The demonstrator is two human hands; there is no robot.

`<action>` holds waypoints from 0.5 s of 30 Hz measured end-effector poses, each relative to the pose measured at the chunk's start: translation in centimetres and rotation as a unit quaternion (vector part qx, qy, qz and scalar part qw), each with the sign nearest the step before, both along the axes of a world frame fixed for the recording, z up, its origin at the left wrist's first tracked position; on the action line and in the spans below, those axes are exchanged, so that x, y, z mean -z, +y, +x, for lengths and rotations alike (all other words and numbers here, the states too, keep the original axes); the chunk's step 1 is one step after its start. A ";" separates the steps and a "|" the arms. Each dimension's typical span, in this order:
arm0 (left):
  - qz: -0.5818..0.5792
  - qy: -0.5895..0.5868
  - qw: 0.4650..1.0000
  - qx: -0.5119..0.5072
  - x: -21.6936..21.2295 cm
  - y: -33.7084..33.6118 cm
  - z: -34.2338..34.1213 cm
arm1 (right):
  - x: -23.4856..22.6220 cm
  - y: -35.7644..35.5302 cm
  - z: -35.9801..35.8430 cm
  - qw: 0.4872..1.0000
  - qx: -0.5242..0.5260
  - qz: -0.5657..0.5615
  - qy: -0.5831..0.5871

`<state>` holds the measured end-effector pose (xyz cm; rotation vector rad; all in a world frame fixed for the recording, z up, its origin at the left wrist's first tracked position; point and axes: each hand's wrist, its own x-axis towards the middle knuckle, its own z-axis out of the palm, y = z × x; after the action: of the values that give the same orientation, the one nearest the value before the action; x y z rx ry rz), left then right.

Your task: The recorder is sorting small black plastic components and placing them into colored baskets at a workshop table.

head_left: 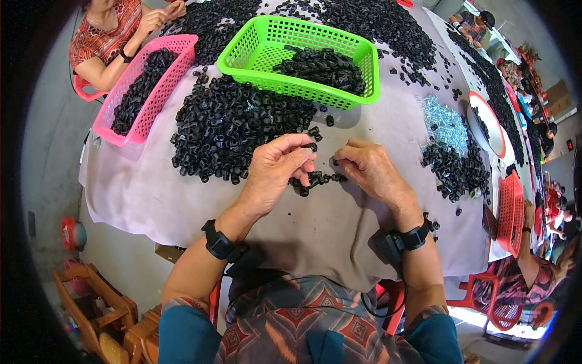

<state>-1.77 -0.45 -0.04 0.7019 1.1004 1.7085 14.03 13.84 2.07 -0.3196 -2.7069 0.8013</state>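
My left hand (276, 170) is closed in a pinch around a small black plastic piece (311, 147), held above the cloth-covered table. Just to the right, the fingers of my right hand (374, 171) are pressed together low over the cloth; a tiny dark bit shows at their tips, too small to name. Between and below both hands lies a short row of similar black pieces (304, 189). A large heap of these pieces (227, 124) spreads beyond my left hand. Past it stands a bright green slotted basket (285, 84), partly filled with black pieces.
A pink basket (147, 130) of black pieces stands at the left, near another person (112, 48). On the right are a pile of clear bluish slivers (445, 124), more black pieces (458, 170), a red-rimmed white bowl (494, 136) and a red basket (510, 212).
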 end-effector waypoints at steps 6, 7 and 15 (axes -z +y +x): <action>-0.005 0.003 1.000 0.006 0.0 0.0 -0.1 | 0.9 0.0 -0.4 0.999 0.040 0.018 0.027; -0.003 0.003 1.000 0.006 0.0 0.0 -0.1 | 0.8 -0.1 -0.4 0.998 0.048 0.015 0.039; -0.008 -0.004 1.000 0.007 -0.1 0.0 0.0 | 0.1 -0.2 -0.2 0.997 0.041 -0.004 0.065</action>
<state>-1.77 -0.49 0.10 0.6904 1.1006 1.6870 13.85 13.62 1.99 -0.3660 -2.5535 0.7814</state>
